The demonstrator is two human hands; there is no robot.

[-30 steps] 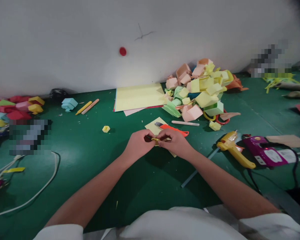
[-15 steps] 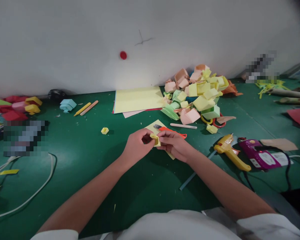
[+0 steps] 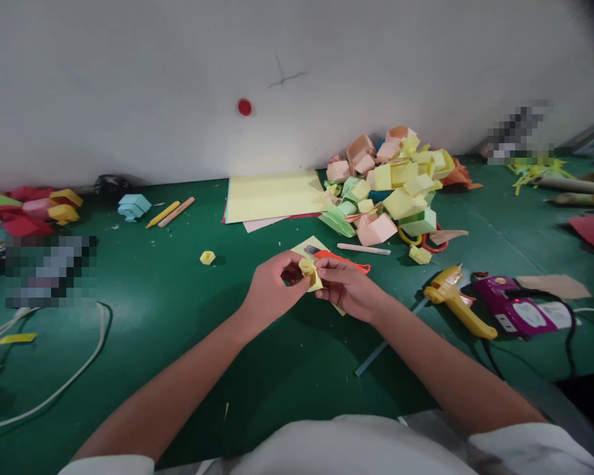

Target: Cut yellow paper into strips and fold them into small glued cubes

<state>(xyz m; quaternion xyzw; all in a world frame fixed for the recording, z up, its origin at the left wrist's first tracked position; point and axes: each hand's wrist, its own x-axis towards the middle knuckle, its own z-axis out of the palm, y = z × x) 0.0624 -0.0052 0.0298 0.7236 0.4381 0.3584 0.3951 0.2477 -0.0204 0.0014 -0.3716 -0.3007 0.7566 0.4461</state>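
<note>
Two bare arms are reaching forward over the green table (image 3: 178, 310), and they are meeting in the middle. The left hand (image 3: 270, 287) is coming in from the left with its fingers curled. Its thumb and fingertips are pinching a small yellow paper piece (image 3: 311, 274). The right hand (image 3: 349, 285) is coming in from the right, palm down, and its fingers are pinching the other side of the same paper piece. Both hands are holding it just above the table, and the fingertips of the two hands are almost touching each other.

Right behind the hands, a yellow square sheet (image 3: 309, 249) is lying flat, with an orange cutter knife (image 3: 339, 259) on it. A thin white stick (image 3: 363, 249) is lying just past the knife. Farther back, a pile of folded paper boxes (image 3: 391, 188) in pink, yellow and green is sitting by the wall, next to a big stack of yellow paper sheets (image 3: 272, 194). To the right of the hands, a yellow glue gun (image 3: 455, 300) is lying beside a purple glue gun (image 3: 517, 310). To the left, one tiny yellow paper box (image 3: 207, 257) is sitting alone on the table.
</note>
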